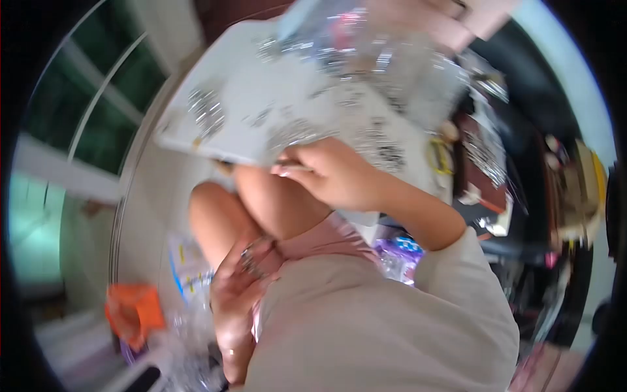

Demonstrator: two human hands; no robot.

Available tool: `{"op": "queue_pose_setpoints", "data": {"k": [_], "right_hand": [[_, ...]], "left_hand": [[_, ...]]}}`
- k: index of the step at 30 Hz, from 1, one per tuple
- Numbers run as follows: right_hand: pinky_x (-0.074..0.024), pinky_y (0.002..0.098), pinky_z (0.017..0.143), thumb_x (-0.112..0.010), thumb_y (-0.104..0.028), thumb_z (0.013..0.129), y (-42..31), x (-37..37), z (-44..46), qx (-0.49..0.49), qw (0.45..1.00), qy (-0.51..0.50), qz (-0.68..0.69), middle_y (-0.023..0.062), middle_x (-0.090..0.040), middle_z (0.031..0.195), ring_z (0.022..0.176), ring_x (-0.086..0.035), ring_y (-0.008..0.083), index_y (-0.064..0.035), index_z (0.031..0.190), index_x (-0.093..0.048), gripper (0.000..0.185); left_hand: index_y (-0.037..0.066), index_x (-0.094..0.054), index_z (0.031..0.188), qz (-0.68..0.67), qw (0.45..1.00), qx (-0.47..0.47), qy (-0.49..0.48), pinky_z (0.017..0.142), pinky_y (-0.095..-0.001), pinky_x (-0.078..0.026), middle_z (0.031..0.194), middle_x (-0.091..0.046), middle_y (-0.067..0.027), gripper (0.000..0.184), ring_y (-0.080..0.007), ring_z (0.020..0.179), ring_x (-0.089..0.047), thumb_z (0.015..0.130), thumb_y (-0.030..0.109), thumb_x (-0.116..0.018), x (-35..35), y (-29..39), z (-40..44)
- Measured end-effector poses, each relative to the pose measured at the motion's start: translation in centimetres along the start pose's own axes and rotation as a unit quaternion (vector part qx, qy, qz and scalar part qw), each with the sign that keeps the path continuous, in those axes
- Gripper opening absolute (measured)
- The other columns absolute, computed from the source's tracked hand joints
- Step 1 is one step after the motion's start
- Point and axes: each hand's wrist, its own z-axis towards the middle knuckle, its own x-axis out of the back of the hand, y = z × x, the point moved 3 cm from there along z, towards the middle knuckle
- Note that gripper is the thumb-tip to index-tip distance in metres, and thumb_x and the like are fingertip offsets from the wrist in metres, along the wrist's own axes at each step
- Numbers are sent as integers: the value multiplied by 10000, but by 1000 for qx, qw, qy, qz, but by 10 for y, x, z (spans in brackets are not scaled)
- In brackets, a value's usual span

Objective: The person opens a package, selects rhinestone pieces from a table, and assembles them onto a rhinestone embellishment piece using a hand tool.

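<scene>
My left hand (235, 284) rests by my lap, palm up and fingers curled, with several small shiny metal pieces (249, 261) lying in it. Over the near edge of the white table (225, 72), my right hand (330, 171) is closed in a pinch; what sits between its fingertips is too blurred to name. Just beyond those fingers lies a loose heap of small silvery pieces (294, 132). More dark metal pieces (384, 147) are spread to the right, and a separate silvery cluster (206, 112) lies on the left.
Clear plastic bags (431, 88) crowd the table's far side. A yellow ring-shaped item (439, 155) is at its right edge. An orange bag (135, 313) and clear plastic (189, 346) lie on the floor at left. Beside my right hip is a purple package (398, 256).
</scene>
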Motion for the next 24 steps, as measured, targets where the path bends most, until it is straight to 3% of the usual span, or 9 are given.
{"op": "queue_pose_setpoints", "data": {"k": [1, 4, 5, 9, 11, 17, 19, 22, 24], "right_hand": [[-446, 351, 668, -519, -107, 846, 5, 13, -11, 7, 999, 24, -36, 152, -603, 818, 748, -569, 325, -44, 1014, -585, 191], [-450, 356, 726, -478, -65, 843, 10, 69, -57, -45, 983, 175, -38, 146, -586, 1011, 877, -565, 312, -44, 1118, -525, 279], [-449, 352, 746, -468, -42, 844, 16, 88, -79, -45, 957, 251, -137, 142, -587, 1025, 891, -567, 305, -41, 1113, -527, 276], [-433, 322, 840, -414, 64, 847, 40, 144, -180, -44, 783, 485, -387, 117, -599, 1054, 955, -574, 257, -24, 1082, -530, 276], [-424, 313, 860, -397, 82, 853, 43, 157, -229, -156, 698, 557, -422, 105, -613, 1030, 981, -571, 229, -22, 1080, -528, 283], [-377, 350, 901, -389, 100, 765, 88, 168, -370, -291, 561, 609, -479, 118, -627, 1015, 985, -553, 278, -33, 1111, -530, 396], [-384, 359, 901, -392, 106, 696, 119, 149, -417, -326, 552, 608, -469, 123, -625, 1015, 988, -550, 292, -39, 1101, -547, 458], [-417, 382, 870, -402, 102, 690, 143, 110, -452, -354, 566, 588, -457, 129, -622, 1001, 983, -553, 318, -57, 1098, -558, 465], [-448, 401, 812, -469, 89, 661, 153, 91, -459, -346, 568, 578, -473, 167, -588, 1036, 923, -574, 342, -114, 1085, -586, 485]], "left_hand": [[-2, -337, 1330, 41, 998, 12, 54, 666, -222, -493, 1156, -520, -169, 690, -143, 867, -588, 686, -133, -549, -1, -2, -1], [-3, -361, 1313, 70, 997, -4, 39, 743, -232, -476, 1177, -501, -138, 621, -138, 915, -549, 723, -127, -511, 12, -16, 6], [-2, -363, 1312, 66, 997, -10, 38, 758, -235, -469, 1175, -500, -131, 610, -137, 925, -539, 732, -125, -505, 14, -19, 9], [16, -349, 1321, 133, 991, -12, 24, 796, -241, -456, 1168, -496, -108, 583, -128, 958, -515, 767, -119, -474, -3, -22, 23], [40, -333, 1332, 60, 997, 38, -1, 844, -260, -455, 1177, -491, -125, 588, -150, 997, -516, 781, -106, -480, -2, -31, 28], [48, -292, 1346, -140, 971, 191, -17, 827, -255, -474, 1185, -495, -104, 563, -158, 1033, -516, 820, -51, -468, -10, -61, 31], [49, -279, 1351, -114, 972, 203, -14, 817, -251, -477, 1186, -498, -89, 553, -140, 1027, -517, 833, -39, -452, -27, -62, 27], [61, -287, 1350, -187, 960, 181, -103, 896, -339, -453, 1200, -495, -86, 552, -121, 1049, -509, 833, -48, -447, 3, -77, 37], [68, -292, 1347, -132, 973, 177, -70, 960, -407, -402, 1195, -498, -87, 551, -112, 1010, -520, 832, -57, -443, 4, -77, 35]]}}
